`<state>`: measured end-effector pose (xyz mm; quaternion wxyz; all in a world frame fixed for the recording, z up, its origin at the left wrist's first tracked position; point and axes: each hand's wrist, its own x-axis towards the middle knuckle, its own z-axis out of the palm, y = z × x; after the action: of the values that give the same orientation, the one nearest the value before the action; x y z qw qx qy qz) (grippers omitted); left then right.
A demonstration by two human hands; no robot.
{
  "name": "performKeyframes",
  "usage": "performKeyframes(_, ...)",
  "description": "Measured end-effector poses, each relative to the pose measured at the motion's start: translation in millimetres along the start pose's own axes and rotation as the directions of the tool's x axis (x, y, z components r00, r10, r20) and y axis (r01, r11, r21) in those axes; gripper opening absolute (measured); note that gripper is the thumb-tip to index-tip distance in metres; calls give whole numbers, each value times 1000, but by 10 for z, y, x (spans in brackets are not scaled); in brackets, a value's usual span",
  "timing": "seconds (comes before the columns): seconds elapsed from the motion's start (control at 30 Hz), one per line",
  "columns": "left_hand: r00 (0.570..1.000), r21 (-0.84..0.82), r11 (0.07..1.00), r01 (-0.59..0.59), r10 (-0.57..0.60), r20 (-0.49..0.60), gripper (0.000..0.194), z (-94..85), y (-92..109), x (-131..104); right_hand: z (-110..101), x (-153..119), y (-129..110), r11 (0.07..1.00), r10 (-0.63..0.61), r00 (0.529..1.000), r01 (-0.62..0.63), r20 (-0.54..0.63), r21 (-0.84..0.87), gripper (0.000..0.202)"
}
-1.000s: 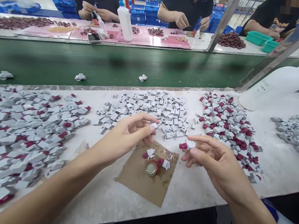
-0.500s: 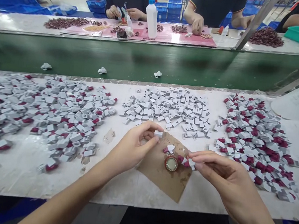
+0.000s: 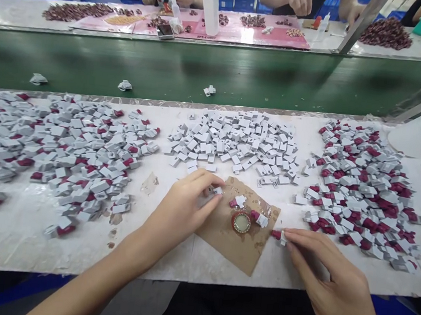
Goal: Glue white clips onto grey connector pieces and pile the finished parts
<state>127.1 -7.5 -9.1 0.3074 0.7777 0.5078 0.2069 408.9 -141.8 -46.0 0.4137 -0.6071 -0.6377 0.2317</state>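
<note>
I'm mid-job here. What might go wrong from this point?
The right hand holds a maroon-and-grey piece near the cardboard's right edge; a leftward move could knock the two similar pieces lying there.
The round cap sits close beside those two, so a bump might shift it as well.
The left hand's small grey piece is mostly hidden by fingers; a slip might go unnoticed.

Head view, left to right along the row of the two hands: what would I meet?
Left pile → left hand → round cap → maroon-grey piece → right hand.
</note>
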Motion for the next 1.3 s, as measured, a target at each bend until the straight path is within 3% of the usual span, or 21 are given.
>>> performKeyframes(0.23, 998, 69, 997, 15, -19, 64, 21, 56, -27, -27, -12, 0, -21, 999, -28, 999, 29, 18, -41, 16)
performKeyframes(0.33, 997, 68, 997, -27, 21, 79, 26, 72, -70, -93, 4, 5, -57, 1000, 18, 1000, -18, -1, -10, 16)
performKeyframes(0.47, 998, 26, 998, -49, 48, 27, 18, 100, -62, -167, 50, 56, -165, 965, 190, 982, -185, -12, 184, 13)
performKeyframes(0.57, 1000, -182, 983, -18, 21, 12, 5, 116, 14, -220, 115, 116, -279, 908, 249, 968, -248, 41, 338, 12)
performKeyframes(0.67, 997, -531, 845, 64, -75, 1, 17, 100, 92, -268, 178, 167, -378, 908, 213, 975, -220, 60, 355, 13)
performKeyframes(0.73, 989, -647, 756, 105, -146, -10, 29, 77, 118, -275, 210, 202, -424, 937, 151, 987, -160, 51, 311, 16)
performKeyframes(0.93, 959, -613, 756, 231, -283, 12, 24, 49, 53, -209, 270, 377, -512, 990, -50, 996, 40, 71, 132, 20)
performKeyframes(1.17, 949, -602, 740, 299, -297, 107, 29, 27, -9, -251, 254, 486, -582, 992, -104, 989, 96, 105, 75, 22)
performKeyframes(1.3, 953, -596, 753, 278, -292, 75, 26, 31, 16, -241, 232, 494, -568, 993, -103, 988, 96, 111, 67, 20)
